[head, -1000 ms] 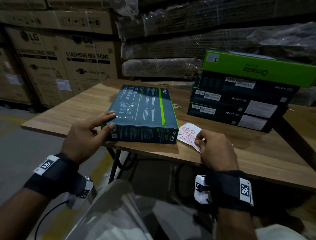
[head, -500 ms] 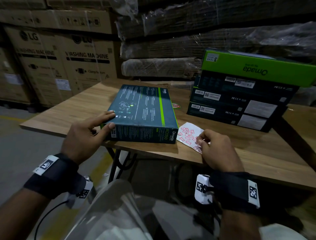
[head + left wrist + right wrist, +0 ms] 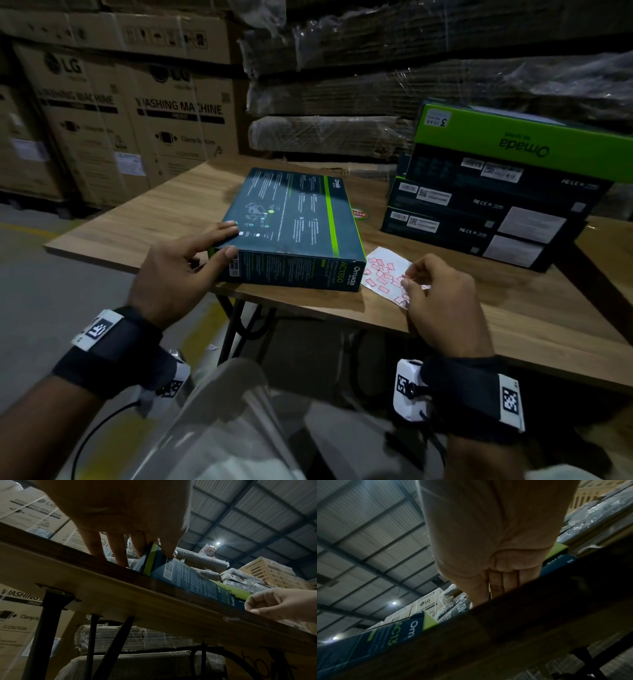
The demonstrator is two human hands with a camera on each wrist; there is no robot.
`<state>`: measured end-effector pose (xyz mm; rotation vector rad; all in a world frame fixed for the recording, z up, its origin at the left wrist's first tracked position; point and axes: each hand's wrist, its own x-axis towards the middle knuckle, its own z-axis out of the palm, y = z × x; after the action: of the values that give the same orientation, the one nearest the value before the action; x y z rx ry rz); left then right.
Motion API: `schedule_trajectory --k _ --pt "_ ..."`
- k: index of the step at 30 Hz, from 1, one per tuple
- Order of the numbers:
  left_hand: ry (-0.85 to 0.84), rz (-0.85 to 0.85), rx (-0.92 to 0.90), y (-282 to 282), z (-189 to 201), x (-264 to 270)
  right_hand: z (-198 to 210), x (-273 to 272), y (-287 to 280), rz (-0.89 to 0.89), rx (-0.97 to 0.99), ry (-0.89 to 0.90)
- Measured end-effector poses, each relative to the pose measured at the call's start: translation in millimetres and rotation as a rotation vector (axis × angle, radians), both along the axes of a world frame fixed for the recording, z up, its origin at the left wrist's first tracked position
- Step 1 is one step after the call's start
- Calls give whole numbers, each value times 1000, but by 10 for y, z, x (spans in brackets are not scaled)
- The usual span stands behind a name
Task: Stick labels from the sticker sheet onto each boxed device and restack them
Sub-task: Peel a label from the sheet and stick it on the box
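The sticker sheet [image 3: 385,274] lies flat on the tabletop [image 3: 479,308] under the right hand [image 3: 442,305], whose curled fingertips pinch at its near edge. Just left of it, the dark boxed device [image 3: 294,226] lies flat, its near-left corner gripped by the left hand [image 3: 178,270]. Beyond the right hand stands a stack of boxes [image 3: 507,202].

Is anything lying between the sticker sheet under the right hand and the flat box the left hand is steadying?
Nothing visible. The sticker sheet lies right beside the box on bare table. The right hand is already picking at the sheet; the left hand holds the box's near-left corner, away from that gap.
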<state>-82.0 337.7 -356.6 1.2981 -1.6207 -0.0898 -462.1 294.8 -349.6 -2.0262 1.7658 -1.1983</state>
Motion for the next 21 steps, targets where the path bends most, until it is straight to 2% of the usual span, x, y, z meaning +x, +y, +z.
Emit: schedule_trajectory --k 4,9,14,21 --pt "-5 0 -7 2 4 -3 81 114 86 43 -150 -2" --pt "-32 23 -44 -33 -21 -9 359 515 289 241 -309 28" --pt "82 -29 -43 -51 -71 -36 433 987 269 372 -285 186" --pt "125 -72 -59 -98 -139 -1 439 1361 113 364 -202 375"
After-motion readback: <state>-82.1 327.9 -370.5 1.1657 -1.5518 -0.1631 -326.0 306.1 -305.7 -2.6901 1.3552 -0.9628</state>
